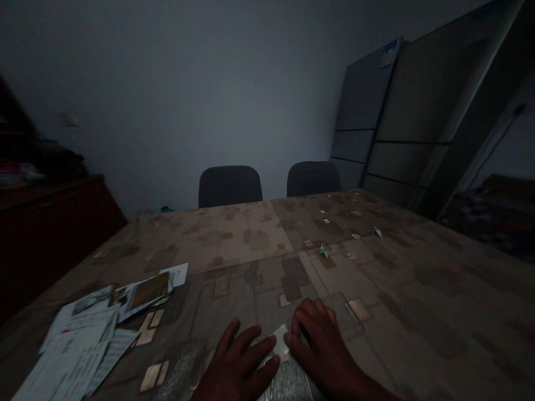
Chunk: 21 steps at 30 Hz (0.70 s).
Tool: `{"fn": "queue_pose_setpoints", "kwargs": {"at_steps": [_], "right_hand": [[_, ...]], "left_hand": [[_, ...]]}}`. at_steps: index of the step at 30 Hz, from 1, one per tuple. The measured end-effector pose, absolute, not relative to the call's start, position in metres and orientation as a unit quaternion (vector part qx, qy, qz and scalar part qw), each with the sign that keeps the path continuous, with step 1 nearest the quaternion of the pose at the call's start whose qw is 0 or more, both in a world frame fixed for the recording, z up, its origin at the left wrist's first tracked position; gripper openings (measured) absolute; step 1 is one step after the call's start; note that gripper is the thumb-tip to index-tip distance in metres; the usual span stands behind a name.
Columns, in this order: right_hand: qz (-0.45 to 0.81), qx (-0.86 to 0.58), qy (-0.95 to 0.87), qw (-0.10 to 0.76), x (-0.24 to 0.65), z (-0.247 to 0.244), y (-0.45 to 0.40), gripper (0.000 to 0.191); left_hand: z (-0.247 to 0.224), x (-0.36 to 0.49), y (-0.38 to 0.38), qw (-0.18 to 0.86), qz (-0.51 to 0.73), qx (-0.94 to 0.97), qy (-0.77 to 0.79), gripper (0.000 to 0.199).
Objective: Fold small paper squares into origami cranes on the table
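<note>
A small pale piece of paper (282,341) lies between my two hands at the table's near edge. My left hand (242,362) is spread beside it, with its fingertips on or at its left edge. Curled over its right side, my right hand (315,340) has thumb and fingers drawn together at the paper's edge. The hands partly cover the paper, so its full shape is hidden. Farther off on the table stands a small green folded paper figure (324,250), and a second pale folded paper piece (377,231) is to its right.
Loose printed papers and cards (83,334) are heaped at the left of the patterned table (251,239). Two dark chairs (229,185) stand beyond the far edge. A wooden cabinet (54,223) is at the left, and a tall sliding-door wardrobe (409,106) at the right.
</note>
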State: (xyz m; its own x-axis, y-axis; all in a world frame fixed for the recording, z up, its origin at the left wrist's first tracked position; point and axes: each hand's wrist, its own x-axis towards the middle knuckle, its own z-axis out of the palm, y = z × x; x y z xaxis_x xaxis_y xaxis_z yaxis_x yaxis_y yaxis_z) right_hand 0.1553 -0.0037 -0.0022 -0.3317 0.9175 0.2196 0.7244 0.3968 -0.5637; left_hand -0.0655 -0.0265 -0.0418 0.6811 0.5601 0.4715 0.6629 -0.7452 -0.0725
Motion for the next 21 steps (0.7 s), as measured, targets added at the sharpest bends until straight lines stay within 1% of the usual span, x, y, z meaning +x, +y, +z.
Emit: {"fn": "queue_pose_setpoints", "kwargs": {"at_steps": [5, 8, 11, 13, 16, 18, 21], "right_hand": [[0.197, -0.514, -0.797, 0.249, 0.153, -0.004, -0.004, 0.014], [0.215, -0.504, -0.798, 0.250, 0.161, -0.003, 0.000, 0.016], [0.228, -0.512, -0.787, 0.260, 0.172, 0.002, 0.007, 0.019], [0.241, -0.523, -0.767, 0.284, 0.178, 0.007, 0.010, 0.019], [0.294, -0.454, -0.783, 0.306, 0.180, 0.014, 0.011, 0.013], [0.303, -0.377, -0.823, 0.298, 0.179, 0.016, 0.010, 0.021], [0.262, -0.303, -0.879, 0.259, 0.176, 0.016, 0.008, 0.034]], "left_hand": [[-0.042, -0.064, -0.033, 0.096, -0.217, -0.911, -0.338, 0.039], [-0.043, -0.068, -0.028, 0.106, -0.215, -0.913, -0.331, 0.041], [-0.040, -0.075, -0.018, 0.112, -0.210, -0.930, -0.282, 0.040], [-0.035, -0.078, -0.011, 0.104, -0.215, -0.940, -0.243, 0.037], [-0.024, -0.080, -0.007, 0.085, -0.224, -0.941, -0.240, 0.034], [-0.017, -0.079, -0.007, 0.074, -0.217, -0.941, -0.250, 0.034], [-0.006, -0.079, -0.009, 0.072, -0.185, -0.949, -0.245, 0.037]]}}
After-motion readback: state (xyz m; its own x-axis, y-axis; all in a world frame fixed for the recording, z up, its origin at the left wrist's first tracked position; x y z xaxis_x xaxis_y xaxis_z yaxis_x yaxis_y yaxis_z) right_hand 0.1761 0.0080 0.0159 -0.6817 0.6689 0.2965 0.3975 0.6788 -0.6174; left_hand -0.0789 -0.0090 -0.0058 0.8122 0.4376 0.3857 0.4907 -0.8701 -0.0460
